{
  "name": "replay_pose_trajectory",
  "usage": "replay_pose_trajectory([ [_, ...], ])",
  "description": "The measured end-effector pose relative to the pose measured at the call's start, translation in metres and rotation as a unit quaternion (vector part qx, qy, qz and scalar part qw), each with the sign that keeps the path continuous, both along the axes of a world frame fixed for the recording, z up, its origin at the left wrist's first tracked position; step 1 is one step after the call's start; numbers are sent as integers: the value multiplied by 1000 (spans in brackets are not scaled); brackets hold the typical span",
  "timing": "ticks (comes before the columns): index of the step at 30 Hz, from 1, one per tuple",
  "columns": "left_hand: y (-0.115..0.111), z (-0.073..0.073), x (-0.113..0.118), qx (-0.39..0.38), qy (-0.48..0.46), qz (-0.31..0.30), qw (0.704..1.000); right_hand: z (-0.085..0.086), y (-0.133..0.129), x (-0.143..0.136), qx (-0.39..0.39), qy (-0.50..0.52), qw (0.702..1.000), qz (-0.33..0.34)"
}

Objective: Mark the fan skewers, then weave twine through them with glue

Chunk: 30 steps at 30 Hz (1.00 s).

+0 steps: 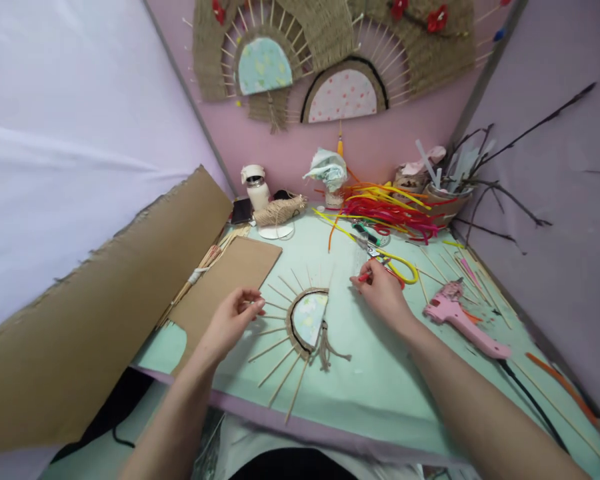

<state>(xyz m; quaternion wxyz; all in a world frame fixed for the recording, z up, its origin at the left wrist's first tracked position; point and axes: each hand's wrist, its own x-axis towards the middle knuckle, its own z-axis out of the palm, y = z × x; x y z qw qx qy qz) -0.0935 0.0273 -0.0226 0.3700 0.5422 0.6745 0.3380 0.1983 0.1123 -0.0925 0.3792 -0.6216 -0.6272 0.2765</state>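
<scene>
A half-round fan piece (309, 320) lies on the table, with a pale flowered fabric centre, a dark-edged brown rim and thin wooden sticks (273, 335) spreading from it. A twine tassel (325, 347) hangs from its straight side. My left hand (237, 317) is at the tips of the left-hand sticks, fingers loosely curled with a gap at the thumb; whether it touches a stick is unclear. To the fan's right, my right hand (383, 290) is closed around a red-handled tool (364, 277), mostly hidden by the fingers. Yellow-handled scissors (403, 265) lie just behind that hand.
A pink glue gun (465, 320) and its cord lie at right, near loose sticks. Behind are colourful pipe cleaners (390, 210), a pot of twigs (445, 200) and a white bottle (257, 190). Brown cardboard (235, 263) and a stick bundle (195, 275) lie at left.
</scene>
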Motion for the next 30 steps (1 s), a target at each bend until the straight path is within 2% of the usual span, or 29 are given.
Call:
replay_pose_trajectory([
  [4, -22, -4, -5, 5, -24, 16, 1000, 1, 8, -1, 44, -28, 998, -19],
  [9, -31, -9, -11, 25, -59, 45, 997, 8, 12, -4, 167, -70, 983, -37],
  [11, -35, -13, -16, 38, -59, 68, 995, 11, 5, -7, 181, -65, 981, -17],
  [13, -37, -16, -19, 46, -68, 103, 991, 13, -5, -12, 137, -43, 989, 22],
  [15, -38, -19, -21, 43, -94, 127, 986, 15, -17, -18, 56, -13, 996, 71],
  [19, -33, -20, -14, 18, -154, 121, 980, 16, -33, -31, -69, 51, 989, 117],
  [24, -24, -18, 1, -18, -236, 140, 962, 14, -34, -37, -121, 183, 969, 115],
  [30, -23, -14, 8, 2, -275, 136, 952, 15, -35, -39, -131, 291, 943, 94],
])
